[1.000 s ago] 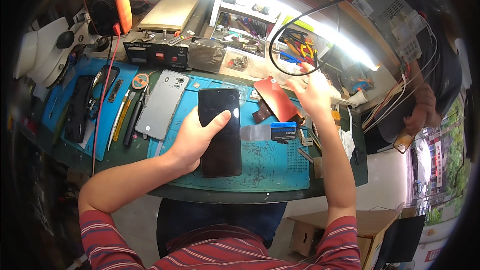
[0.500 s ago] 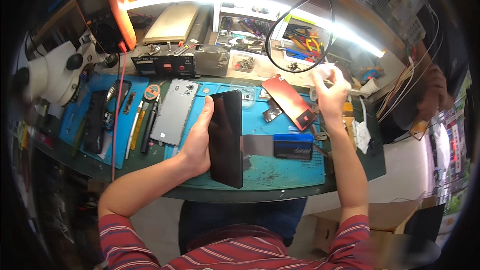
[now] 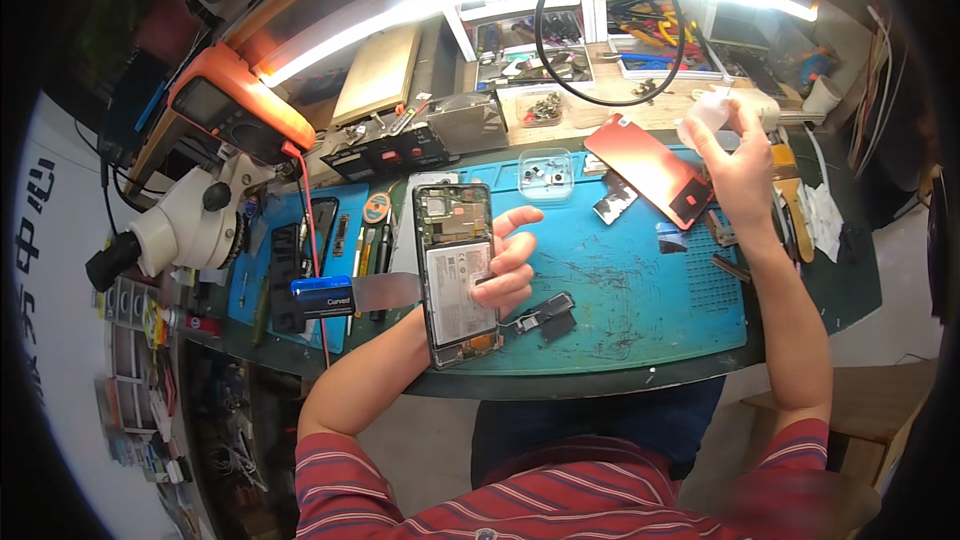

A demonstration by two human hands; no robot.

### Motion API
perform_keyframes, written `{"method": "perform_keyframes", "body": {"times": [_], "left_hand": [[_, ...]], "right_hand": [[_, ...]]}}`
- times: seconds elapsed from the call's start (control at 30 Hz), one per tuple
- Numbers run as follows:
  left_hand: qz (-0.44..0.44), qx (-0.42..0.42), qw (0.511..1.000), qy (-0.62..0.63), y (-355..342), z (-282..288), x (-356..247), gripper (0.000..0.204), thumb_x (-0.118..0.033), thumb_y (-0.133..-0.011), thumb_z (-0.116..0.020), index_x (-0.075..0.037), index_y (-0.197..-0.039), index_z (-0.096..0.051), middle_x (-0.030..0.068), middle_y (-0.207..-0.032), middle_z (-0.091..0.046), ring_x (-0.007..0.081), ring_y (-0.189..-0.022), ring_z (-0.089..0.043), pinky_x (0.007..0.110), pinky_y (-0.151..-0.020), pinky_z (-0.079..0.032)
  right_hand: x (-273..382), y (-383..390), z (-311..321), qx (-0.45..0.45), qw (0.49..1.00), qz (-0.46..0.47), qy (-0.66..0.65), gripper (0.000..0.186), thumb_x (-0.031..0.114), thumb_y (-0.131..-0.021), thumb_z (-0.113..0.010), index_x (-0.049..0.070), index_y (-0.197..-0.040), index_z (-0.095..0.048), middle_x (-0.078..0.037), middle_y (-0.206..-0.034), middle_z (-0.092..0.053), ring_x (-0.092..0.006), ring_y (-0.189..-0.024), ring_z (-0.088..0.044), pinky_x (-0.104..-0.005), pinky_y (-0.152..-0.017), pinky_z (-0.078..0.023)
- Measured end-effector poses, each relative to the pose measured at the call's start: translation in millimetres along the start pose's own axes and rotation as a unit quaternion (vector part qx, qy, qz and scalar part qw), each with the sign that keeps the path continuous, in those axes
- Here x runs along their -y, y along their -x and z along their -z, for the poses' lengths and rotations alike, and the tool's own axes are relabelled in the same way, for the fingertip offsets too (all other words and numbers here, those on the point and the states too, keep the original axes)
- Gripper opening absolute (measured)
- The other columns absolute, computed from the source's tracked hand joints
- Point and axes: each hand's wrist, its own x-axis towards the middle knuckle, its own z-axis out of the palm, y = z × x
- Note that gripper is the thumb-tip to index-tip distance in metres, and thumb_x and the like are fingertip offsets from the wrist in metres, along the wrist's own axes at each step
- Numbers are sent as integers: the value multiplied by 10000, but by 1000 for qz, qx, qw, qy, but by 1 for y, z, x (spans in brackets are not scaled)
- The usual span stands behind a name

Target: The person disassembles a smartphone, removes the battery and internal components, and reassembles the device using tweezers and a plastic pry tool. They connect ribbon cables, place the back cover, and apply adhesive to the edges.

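My left hand [image 3: 514, 275] grips an opened smartphone [image 3: 458, 285] upright above the blue work mat, its fingers bent round the right edge. The battery and circuit board face me. A thin flat pry blade with a blue and black handle [image 3: 325, 297] sticks out from the phone's left side; how far it goes in is hidden. Up at the right, my right hand [image 3: 742, 165] is closed round a small translucent bottle [image 3: 712, 112] with a narrow tip. Below the left fingers, a dark loose phone part [image 3: 548, 317] lies on the mat.
A red back cover [image 3: 645, 165] and a clear box of small parts [image 3: 545, 175] lie at the mat's far side. An orange multimeter [image 3: 240, 110] and a white microscope [image 3: 170, 220] stand left. A black cable loop [image 3: 541, 35] hangs over the back. Tool trays [image 3: 655, 25] are behind.
My left hand has flipped the phone from its dark screen to its open inside, so the blade's handle now points left. My right hand holds the bottle clearly in sight. The view has shifted.
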Motion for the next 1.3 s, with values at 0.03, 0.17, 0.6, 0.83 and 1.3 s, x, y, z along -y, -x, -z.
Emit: {"method": "perform_keyframes", "body": {"times": [0.03,0.17,0.6,0.83,1.3], "left_hand": [[12,1,1000,-2,0,0,-1,708,-447,-1140,-556,36,-1615,-349,71,-906,-539,152,-617,-582,299,-569,-459],[49,9,999,4,-1,6,-1,821,-553,-1106,-569,21,-1637,-317,71,-915,-549,144,-585,-595,310,-550,-445],[77,14,997,9,-2,-5,-2,893,-636,-1089,-554,-4,-1652,-268,71,-905,-555,132,-573,-599,301,-532,-419],[64,17,998,20,-8,-9,-3,627,-230,-1140,-516,11,-1673,-288,74,-888,-510,142,-573,-561,304,-547,-445],[42,10,999,29,-6,-9,-2,597,-277,-1163,-484,53,-1634,-324,94,-875,-539,168,-562,-566,303,-511,-453]], "right_hand": [[-1,-1,2,3,1000,-1,4,515,265,-941,-858,-19,-1335,-683,-174,-1119,-800,-285,-1062,-779,-396,-944,-575],[3,-2,4,7,1000,-4,0,490,267,-957,-843,-23,-1319,-687,-163,-1137,-798,-264,-1084,-767,-381,-964,-565],[3,-2,5,13,1000,3,-17,495,268,-956,-832,-9,-1340,-688,-141,-1172,-795,-244,-1114,-751,-368,-993,-552],[-19,-12,8,6,999,32,-25,528,257,-983,-841,-39,-1382,-662,-155,-1226,-790,-202,-1153,-750,-323,-1013,-558],[-1,6,24,18,999,13,-31,537,236,-958,-858,-51,-1367,-660,-154,-1228,-775,-211,-1182,-726,-340,-1054,-536]]}}
